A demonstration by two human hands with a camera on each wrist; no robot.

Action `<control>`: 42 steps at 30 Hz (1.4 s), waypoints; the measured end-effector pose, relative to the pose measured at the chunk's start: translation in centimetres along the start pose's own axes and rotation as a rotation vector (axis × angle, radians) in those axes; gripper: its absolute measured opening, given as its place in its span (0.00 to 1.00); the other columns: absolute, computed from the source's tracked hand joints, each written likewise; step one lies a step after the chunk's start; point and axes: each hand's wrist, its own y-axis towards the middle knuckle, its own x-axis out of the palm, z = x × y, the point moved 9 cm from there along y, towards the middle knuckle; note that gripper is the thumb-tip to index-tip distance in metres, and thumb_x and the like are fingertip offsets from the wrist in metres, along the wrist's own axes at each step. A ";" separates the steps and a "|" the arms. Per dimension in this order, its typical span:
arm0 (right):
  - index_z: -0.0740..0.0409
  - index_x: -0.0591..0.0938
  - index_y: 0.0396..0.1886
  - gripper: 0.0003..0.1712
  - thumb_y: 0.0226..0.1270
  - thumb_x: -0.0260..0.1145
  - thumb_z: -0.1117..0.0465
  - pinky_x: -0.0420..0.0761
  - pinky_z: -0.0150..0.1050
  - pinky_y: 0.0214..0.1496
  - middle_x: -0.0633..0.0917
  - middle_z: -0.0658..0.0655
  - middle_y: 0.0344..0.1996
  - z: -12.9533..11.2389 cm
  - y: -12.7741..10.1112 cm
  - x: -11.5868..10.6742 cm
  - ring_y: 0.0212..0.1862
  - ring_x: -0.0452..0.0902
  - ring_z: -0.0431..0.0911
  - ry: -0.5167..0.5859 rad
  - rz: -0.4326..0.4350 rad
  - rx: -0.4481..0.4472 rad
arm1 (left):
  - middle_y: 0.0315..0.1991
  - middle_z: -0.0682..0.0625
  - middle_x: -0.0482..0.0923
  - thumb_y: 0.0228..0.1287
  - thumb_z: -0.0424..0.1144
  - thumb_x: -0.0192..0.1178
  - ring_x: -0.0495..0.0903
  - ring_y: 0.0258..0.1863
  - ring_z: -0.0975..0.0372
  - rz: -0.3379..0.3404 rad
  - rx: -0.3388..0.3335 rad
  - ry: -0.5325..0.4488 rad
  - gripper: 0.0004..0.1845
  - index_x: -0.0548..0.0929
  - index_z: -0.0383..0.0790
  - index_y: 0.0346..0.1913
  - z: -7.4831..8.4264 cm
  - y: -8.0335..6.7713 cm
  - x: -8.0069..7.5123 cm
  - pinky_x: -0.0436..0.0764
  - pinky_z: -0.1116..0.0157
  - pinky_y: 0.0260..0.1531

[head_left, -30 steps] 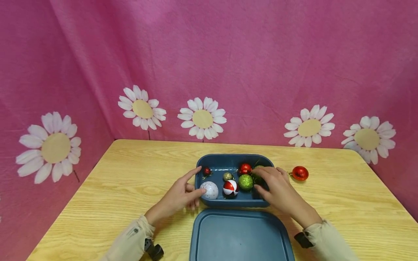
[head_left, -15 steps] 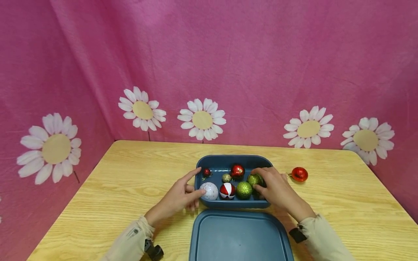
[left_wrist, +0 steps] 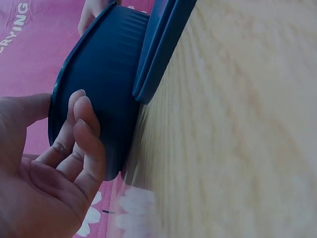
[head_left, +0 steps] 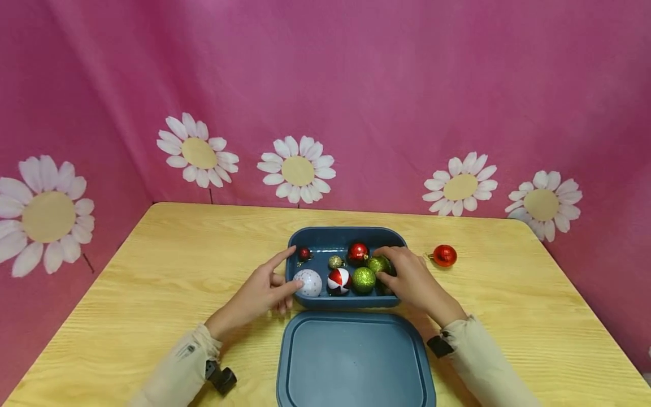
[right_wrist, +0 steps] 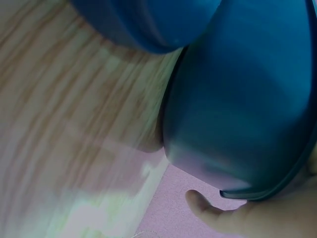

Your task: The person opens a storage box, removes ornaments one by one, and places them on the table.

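A blue tub point(head_left: 346, 232) stands mid-table holding several ornaments: a white ball point(head_left: 308, 282), a red-and-white ball point(head_left: 338, 280), a glittery green ball point(head_left: 363, 279), a red ball point(head_left: 358, 252) and two small ones. My left hand point(head_left: 264, 291) holds the tub's left end, index finger along the rim, thumb by the white ball. In the left wrist view its bent fingers point(left_wrist: 84, 129) press the tub's outer wall point(left_wrist: 109, 74). My right hand point(head_left: 409, 277) reaches into the tub's right side and pinches a darker green ornament point(head_left: 377, 264).
The tub's blue lid point(head_left: 351, 362) lies flat just in front of it. A shiny red ornament point(head_left: 445, 255) sits on the wooden table point(head_left: 152, 271) right of the tub. Pink daisy-print cloth walls the back and sides.
My right hand has drawn the darker green ornament a little leftward, close to the red ball. The left hand has stayed on the tub. The head view has shifted slightly.
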 end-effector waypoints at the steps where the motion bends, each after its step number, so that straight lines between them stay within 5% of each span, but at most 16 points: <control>1: 0.60 0.82 0.56 0.22 0.63 0.72 0.62 0.71 0.64 0.53 0.84 0.62 0.53 -0.2 0.3 0.0 0.58 0.76 0.61 0.001 -0.003 -0.005 | 0.21 0.43 0.80 0.70 0.41 0.63 0.79 0.18 0.55 0.005 -0.003 0.002 0.41 0.53 0.45 0.79 0.0 0.0 -0.3 0.82 0.63 0.20; 12: 0.61 0.81 0.57 0.22 0.63 0.72 0.62 0.70 0.66 0.56 0.83 0.65 0.53 0.3 1.5 -1.3 0.59 0.74 0.62 0.004 -0.003 0.004 | 0.21 0.43 0.80 0.70 0.42 0.64 0.80 0.18 0.54 0.006 0.015 -0.001 0.41 0.53 0.51 0.79 0.8 1.4 -0.8 0.83 0.62 0.21; 31: 0.62 0.82 0.55 0.21 0.62 0.73 0.63 0.74 0.63 0.58 0.84 0.64 0.50 0.1 0.5 0.4 0.56 0.76 0.60 0.028 -0.018 -0.002 | 0.21 0.42 0.81 0.70 0.41 0.64 0.80 0.18 0.53 -0.005 -0.035 -0.023 0.42 0.52 0.50 0.79 -0.5 0.0 -0.4 0.83 0.59 0.20; 42: 0.63 0.82 0.54 0.22 0.62 0.74 0.61 0.77 0.57 0.58 0.85 0.61 0.50 -0.7 0.2 -1.5 0.54 0.79 0.57 0.116 0.023 -0.070 | 0.21 0.43 0.81 0.69 0.44 0.65 0.80 0.17 0.53 0.007 -0.048 -0.041 0.43 0.53 0.52 0.79 -0.5 -0.1 -0.4 0.83 0.59 0.20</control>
